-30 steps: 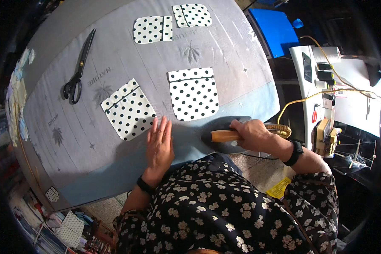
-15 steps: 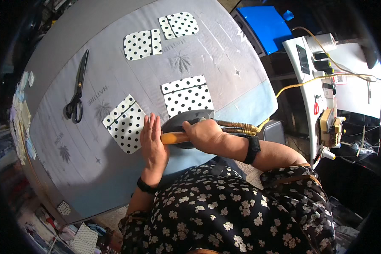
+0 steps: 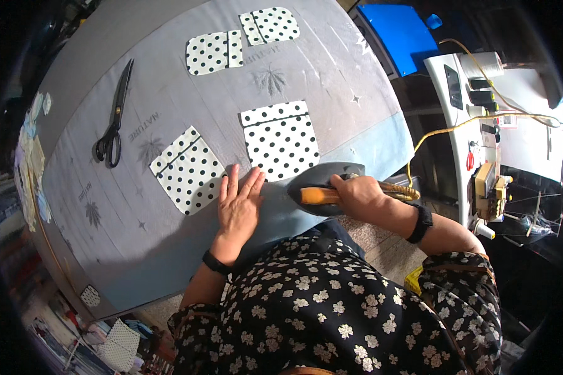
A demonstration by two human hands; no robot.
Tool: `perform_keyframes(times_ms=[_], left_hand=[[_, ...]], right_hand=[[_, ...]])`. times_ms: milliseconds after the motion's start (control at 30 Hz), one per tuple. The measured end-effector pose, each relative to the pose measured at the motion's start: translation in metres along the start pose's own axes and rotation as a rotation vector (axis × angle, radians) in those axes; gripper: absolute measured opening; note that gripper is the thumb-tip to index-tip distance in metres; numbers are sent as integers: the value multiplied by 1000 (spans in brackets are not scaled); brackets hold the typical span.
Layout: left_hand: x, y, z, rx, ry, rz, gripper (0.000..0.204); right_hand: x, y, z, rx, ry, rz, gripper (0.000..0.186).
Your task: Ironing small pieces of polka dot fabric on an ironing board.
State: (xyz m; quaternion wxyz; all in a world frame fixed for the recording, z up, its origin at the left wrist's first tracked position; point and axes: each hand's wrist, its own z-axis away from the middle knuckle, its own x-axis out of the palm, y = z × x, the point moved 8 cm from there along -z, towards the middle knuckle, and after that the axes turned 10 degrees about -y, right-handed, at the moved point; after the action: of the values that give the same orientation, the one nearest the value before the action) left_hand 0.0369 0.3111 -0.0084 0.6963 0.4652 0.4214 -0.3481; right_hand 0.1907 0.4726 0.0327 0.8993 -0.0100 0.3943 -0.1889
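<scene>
My right hand (image 3: 360, 196) is closed round the orange handle of a dark iron (image 3: 316, 172), which rests near the front edge of the fabric-covered table (image 3: 187, 100). Palm down with its fingers spread, my left hand (image 3: 239, 209) lies between two white polka-dot fabric pieces. One is a squarish pocket piece (image 3: 281, 147), its lower corner at my fingertips. The other, a tilted pocket piece (image 3: 191, 172), has its right edge beside my fingers. Both have a folded band along the top.
Two smaller polka-dot pieces (image 3: 214, 53) (image 3: 271, 26) lie at the far side. Black scissors (image 3: 114, 122) rest at the left. Fabric scraps (image 3: 32, 156) hang along the left edge. A blue box (image 3: 399, 39) and a white sewing machine table (image 3: 460, 125) stand right. A yellow cord (image 3: 438, 132) runs rightward.
The iron has moved right in my right hand, uncovering the lower part of the squarish pocket piece. My left hand has turned flatter and shifted slightly right, away from the iron's tip.
</scene>
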Motion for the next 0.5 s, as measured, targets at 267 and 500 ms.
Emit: perform_keyframes(times_ms=[267, 500], left_hand=[[-29, -25, 15, -48, 285, 260, 59], [-55, -35, 16, -113, 413, 314, 62]], right_hand=[[-38, 0, 16, 8, 22, 50, 43], [-41, -71, -54, -176, 205, 236, 45]])
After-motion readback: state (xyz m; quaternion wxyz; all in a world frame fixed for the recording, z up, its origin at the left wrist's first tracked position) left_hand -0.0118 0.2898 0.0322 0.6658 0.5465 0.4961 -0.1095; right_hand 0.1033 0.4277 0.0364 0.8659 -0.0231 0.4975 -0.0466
